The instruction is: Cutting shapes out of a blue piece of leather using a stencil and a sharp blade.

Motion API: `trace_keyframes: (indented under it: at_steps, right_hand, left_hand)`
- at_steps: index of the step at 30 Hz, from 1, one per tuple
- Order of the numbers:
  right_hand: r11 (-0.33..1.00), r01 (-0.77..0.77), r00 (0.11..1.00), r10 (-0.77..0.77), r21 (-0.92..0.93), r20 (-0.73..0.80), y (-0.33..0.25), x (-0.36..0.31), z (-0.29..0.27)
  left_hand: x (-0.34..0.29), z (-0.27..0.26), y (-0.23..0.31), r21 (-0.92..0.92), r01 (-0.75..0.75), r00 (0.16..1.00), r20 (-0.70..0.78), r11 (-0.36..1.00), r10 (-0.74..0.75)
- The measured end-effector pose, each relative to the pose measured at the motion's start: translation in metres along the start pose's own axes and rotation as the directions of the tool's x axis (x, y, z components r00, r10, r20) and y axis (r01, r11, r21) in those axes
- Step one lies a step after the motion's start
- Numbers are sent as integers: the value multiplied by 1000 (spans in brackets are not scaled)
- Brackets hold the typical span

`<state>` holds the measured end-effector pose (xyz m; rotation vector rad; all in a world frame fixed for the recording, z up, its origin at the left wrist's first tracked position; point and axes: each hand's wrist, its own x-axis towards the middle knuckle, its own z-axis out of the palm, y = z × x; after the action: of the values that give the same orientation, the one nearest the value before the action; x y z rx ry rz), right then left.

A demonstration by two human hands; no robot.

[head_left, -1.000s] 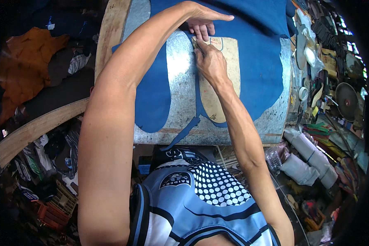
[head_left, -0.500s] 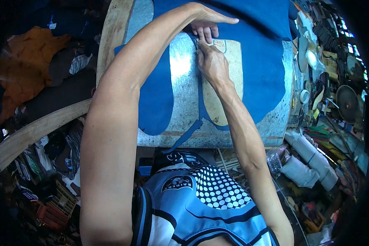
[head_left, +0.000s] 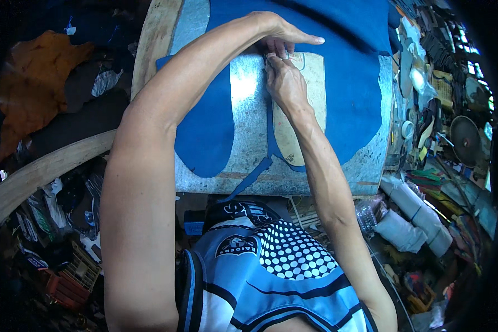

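A pale, long rounded template (head_left: 315, 88) lies on a sheet of blue leather (head_left: 354, 105) on the metal-topped table. Bent over the template's far end, my left hand (head_left: 282, 32) has its thumb stretched out to the right and its fingers pointing down at the template's edge. My right hand (head_left: 288, 83) is closed at the template's upper left edge, just below the left fingers. Whatever it grips is hidden by the fingers. A narrow blue leather strip (head_left: 253, 176) runs along the template's left side and hangs over the near table edge.
Bare metal (head_left: 249, 133) shows through a gap left of the template. A wooden beam (head_left: 156, 44) borders the table's left side. Orange leather (head_left: 36, 88) lies farther left. Wrapped bundles (head_left: 412, 221) and a round dark disc (head_left: 466, 141) are among clutter at right.
My left hand has come slightly nearer, its fingers now closer to the right hand and partly behind it. My right hand stays at nearly the same place on the template's edge.
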<state>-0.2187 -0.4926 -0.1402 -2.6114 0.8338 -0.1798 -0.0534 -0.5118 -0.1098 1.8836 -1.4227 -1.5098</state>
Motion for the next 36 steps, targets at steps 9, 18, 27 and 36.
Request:
trace_keyframes:
  at_steps: [9,18,27,36]
  right_hand:
    - [1000,6,1000,-6,27,0,-2,-15,-1]
    - [1000,-12,1000,12,21,0,-6,-49,-9]
    - [991,-101,994,97,86,45,-10,-84,-18]
    - [986,-103,994,97,133,48,-10,-118,-26]
  left_hand:
    - [-7,17,-9,165,14,998,-64,986,-3]
    - [-18,58,-50,666,-113,920,-211,738,331]
    - [-33,78,-61,712,-185,838,-245,678,487]
    - [-38,101,-66,689,-138,790,-357,711,499]
